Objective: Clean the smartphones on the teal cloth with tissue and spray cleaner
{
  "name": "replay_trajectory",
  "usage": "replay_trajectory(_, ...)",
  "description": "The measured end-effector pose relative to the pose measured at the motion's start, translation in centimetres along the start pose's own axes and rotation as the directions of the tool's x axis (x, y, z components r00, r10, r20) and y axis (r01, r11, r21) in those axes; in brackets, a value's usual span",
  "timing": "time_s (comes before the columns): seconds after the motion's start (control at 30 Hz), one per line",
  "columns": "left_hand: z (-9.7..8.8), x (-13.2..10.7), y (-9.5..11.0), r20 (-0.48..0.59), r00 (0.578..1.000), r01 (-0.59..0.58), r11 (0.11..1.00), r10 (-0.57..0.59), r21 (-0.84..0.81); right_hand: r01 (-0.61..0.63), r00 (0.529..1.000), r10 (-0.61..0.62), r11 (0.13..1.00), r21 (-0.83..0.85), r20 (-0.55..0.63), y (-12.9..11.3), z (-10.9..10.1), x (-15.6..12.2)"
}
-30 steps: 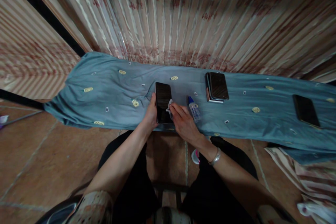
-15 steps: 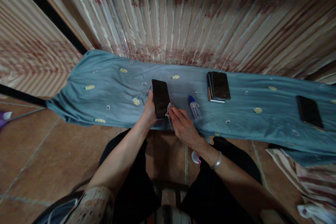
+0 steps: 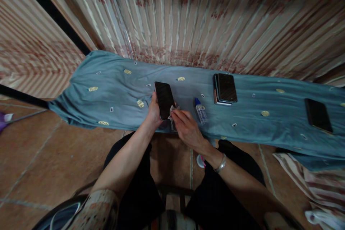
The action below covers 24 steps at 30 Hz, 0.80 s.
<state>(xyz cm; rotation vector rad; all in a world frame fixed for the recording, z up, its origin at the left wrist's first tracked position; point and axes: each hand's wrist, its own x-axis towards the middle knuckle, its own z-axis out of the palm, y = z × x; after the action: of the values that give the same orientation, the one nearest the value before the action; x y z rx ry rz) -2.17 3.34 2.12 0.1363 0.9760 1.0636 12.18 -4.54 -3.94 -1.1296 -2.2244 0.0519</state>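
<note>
In my left hand [image 3: 154,111] is a dark smartphone [image 3: 164,97], held by its left side and lower end with the black screen facing up. My right hand [image 3: 185,126] pinches a small greyish cloth [image 3: 172,112] between thumb and fingers. That cloth touches the phone's lower right edge and corner. Just right of my right hand lies a clear plastic bottle with a blue cap [image 3: 201,111], flat on the blue-green bedsheet [image 3: 124,93].
A stack of phones [image 3: 226,88] lies on the sheet to the right of the bottle. Farther right is another dark phone [image 3: 319,115]. Pleated curtains [image 3: 172,21] hang behind. Striped fabric [image 3: 318,183] lies at the lower right.
My right hand has shifted slightly left and up, carrying the cloth further onto the lower part of the screen. The phone has tilted a little in my left hand.
</note>
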Motion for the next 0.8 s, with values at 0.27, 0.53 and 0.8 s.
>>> replay_trajectory(0.27, 0.2, 0.0, -0.6, -0.051, 0.999, -0.004, 1.000, 0.005, 0.019, 0.058, 0.998, -0.058, 0.998, 0.024, -0.022, -1.7, 0.1, 0.8)
replay_trajectory(0.53, 0.5, -0.5, -0.7, -0.028, 1.000, 0.005, 0.997, -0.003, 0.075, 0.139, 0.983, -0.141, 0.990, -0.022, -0.119, -1.7, 0.5, 1.3)
replay_trajectory(0.8, 1.1, -1.2, -1.4, 0.012, 0.999, -0.048, 0.995, 0.048, 0.086, 0.051, 0.997, -0.048, 0.998, 0.049, -0.053, -1.0, 0.7, 1.4)
